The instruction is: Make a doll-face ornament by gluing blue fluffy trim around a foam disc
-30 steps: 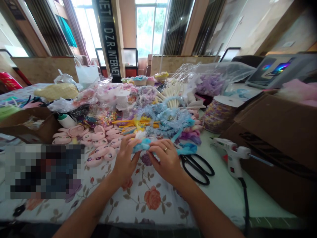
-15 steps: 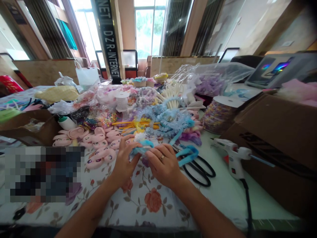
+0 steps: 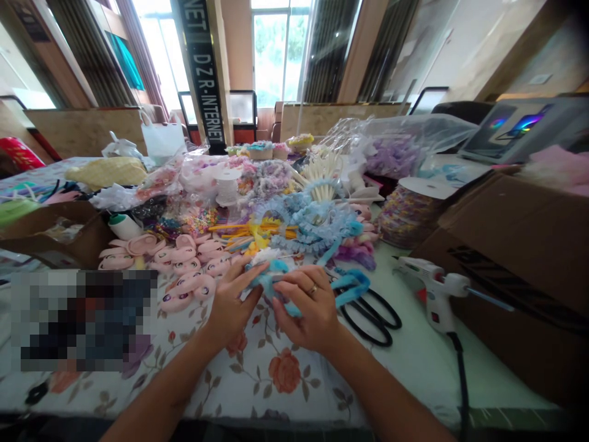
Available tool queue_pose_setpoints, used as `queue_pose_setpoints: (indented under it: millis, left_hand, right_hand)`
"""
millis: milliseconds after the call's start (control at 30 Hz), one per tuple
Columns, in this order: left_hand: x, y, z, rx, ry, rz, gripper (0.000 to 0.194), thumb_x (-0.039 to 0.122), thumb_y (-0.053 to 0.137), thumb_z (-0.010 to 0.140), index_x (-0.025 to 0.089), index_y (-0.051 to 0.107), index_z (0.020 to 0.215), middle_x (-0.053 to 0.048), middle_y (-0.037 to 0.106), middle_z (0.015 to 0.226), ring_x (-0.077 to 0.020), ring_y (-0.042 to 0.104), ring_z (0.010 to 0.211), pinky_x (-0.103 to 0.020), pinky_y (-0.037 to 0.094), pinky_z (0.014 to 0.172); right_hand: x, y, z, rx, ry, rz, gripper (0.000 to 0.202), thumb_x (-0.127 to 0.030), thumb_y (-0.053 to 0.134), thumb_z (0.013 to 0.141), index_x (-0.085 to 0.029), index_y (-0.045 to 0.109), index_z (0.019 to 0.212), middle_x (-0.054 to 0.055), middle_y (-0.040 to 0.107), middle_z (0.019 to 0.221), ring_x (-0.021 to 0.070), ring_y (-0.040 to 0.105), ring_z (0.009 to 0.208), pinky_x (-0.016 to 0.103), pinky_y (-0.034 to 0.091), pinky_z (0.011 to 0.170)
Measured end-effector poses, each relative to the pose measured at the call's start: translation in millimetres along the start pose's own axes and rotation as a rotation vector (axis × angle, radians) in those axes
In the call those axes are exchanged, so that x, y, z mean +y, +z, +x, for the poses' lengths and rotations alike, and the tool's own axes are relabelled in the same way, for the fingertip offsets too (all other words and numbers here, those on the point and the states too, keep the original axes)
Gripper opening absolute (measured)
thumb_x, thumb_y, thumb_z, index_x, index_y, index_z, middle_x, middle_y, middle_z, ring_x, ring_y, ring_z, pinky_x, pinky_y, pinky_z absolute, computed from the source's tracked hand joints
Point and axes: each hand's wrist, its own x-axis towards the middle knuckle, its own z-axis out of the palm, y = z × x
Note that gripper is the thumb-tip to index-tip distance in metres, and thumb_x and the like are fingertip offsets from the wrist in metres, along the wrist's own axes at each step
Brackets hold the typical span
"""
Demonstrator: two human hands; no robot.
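Observation:
My left hand (image 3: pixel 234 296) is closed around a small bundle of fluffy blue trim (image 3: pixel 278 266), pinching it between thumb and fingers over the floral tablecloth. From the right, my right hand (image 3: pixel 309 305) grips the same trim, its fingers curled and a ring on one of them. A whitish piece shows at the bundle's top; the fingers hide most of the rest. The trim's loose tail lies in a loop to the right, across the black-handled scissors (image 3: pixel 380 319).
Pink plush faces (image 3: pixel 188 288) lie left of my hands. Behind are blue ruffled lace (image 3: pixel 317 227) and a white spool (image 3: pixel 227 187). A glue gun (image 3: pixel 435 288) rests against a cardboard box (image 3: pixel 510 245) at right. Another box (image 3: pixel 55 239) stands at left.
My right hand has shifted slightly right and its fingers have opened a little, showing more blue trim beneath them. My left hand stays nearly in place, still holding the bundle.

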Motion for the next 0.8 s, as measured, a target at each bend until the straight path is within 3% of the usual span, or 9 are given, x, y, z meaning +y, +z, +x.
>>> queue_pose_setpoints:
  millis: [67, 167, 333, 400, 533, 800]
  left_hand:
    - [1.7, -0.4, -0.3, -0.009, 0.023, 0.004, 0.033, 0.018, 0.058, 0.085, 0.026, 0.066, 0.116, -0.006, 0.063, 0.116, -0.0207, 0.061, 0.107, -0.033, 0.052, 0.091]
    - [3.8, -0.7, -1.4, -0.030, 0.038, -0.001, 0.036, 0.013, 0.057, 0.083, 0.025, 0.065, 0.116, -0.006, 0.064, 0.117, -0.0208, 0.061, 0.108, -0.032, 0.052, 0.091]
    - [4.6, 0.8, -2.7, -0.050, 0.045, 0.020, 0.042, 0.012, 0.055, 0.082, 0.025, 0.060, 0.121, -0.007, 0.064, 0.119, -0.0219, 0.061, 0.112, -0.036, 0.051, 0.095]
    - [4.2, 1.3, -2.4, -0.071, 0.074, 0.022, 0.046, 0.010, 0.053, 0.082, 0.026, 0.056, 0.125, -0.007, 0.065, 0.120, -0.0220, 0.060, 0.113, -0.038, 0.050, 0.097]
    - [3.0, 0.9, -1.5, -0.131, 0.134, 0.052, 0.052, 0.009, 0.050, 0.083, 0.026, 0.049, 0.131, -0.007, 0.064, 0.122, -0.0213, 0.060, 0.114, -0.037, 0.051, 0.097]
    - [-1.9, 0.7, -2.1, -0.228, 0.139, 0.022, 0.062, 0.008, 0.051, 0.080, 0.026, 0.039, 0.139, -0.008, 0.059, 0.130, -0.0215, 0.056, 0.120, -0.039, 0.048, 0.102]
  right_hand:
    - [-0.5, -5.2, 3.0, 0.023, 0.090, 0.094, 0.018, -0.017, 0.054, 0.081, -0.020, 0.063, 0.098, 0.010, 0.062, 0.096, 0.0249, 0.055, 0.092, 0.043, 0.046, 0.081]
    - [0.6, -11.1, 7.5, -0.041, 0.187, 0.174, 0.026, -0.016, 0.047, 0.087, -0.022, 0.066, 0.103, 0.011, 0.058, 0.116, 0.0272, 0.051, 0.111, 0.047, 0.042, 0.093]
    - [2.9, -11.4, 8.8, -0.124, 0.180, 0.120, 0.027, -0.016, 0.047, 0.089, -0.025, 0.070, 0.099, 0.008, 0.055, 0.128, 0.0284, 0.045, 0.121, 0.048, 0.038, 0.099]
    - [4.4, -9.9, 8.5, -0.103, 0.181, 0.094, 0.025, -0.016, 0.049, 0.088, -0.025, 0.070, 0.097, 0.009, 0.058, 0.121, 0.0273, 0.049, 0.115, 0.047, 0.040, 0.096]
    - [10.6, -8.7, 9.3, -0.061, 0.170, 0.034, 0.011, -0.019, 0.059, 0.088, -0.023, 0.069, 0.087, 0.006, 0.063, 0.090, 0.0214, 0.055, 0.090, 0.039, 0.044, 0.082]
    - [9.4, -13.8, 20.1, -0.322, -0.057, -0.249, 0.013, -0.011, 0.054, 0.089, -0.020, 0.063, 0.087, 0.004, 0.063, 0.087, 0.0200, 0.052, 0.085, 0.038, 0.035, 0.078]
